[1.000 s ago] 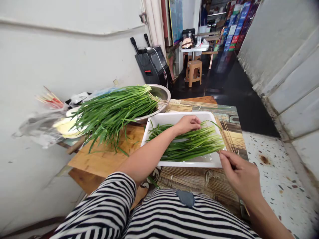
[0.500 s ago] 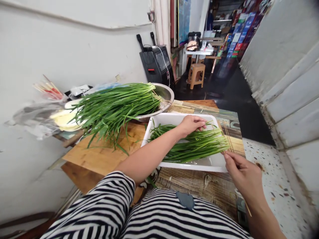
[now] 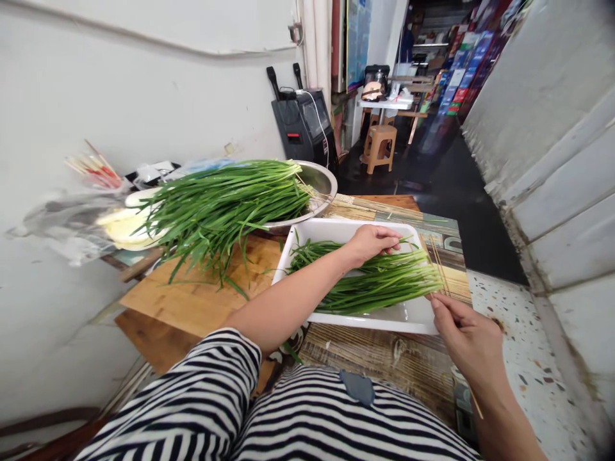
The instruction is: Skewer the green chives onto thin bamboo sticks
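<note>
Pinching a thin stick (image 3: 476, 403) in the right hand (image 3: 469, 330) at the white tray's (image 3: 375, 322) near right corner, seemingly for control; curling the left hand (image 3: 368, 245) over green stalks (image 3: 379, 288) laid lengthwise inside, on the desk (image 3: 375, 349), likely for steadying, grasp impossible to tell.

I find no text, brand or number legible. Large characters printed on my plank-patterned, multicoloured tabletop (image 3: 375, 349) are partly covered or indistinct; markings on the black, box-shaped speaker (image 3: 300, 131) and stacked, multicoloured boxes (image 3: 456, 80) are too small.
</note>
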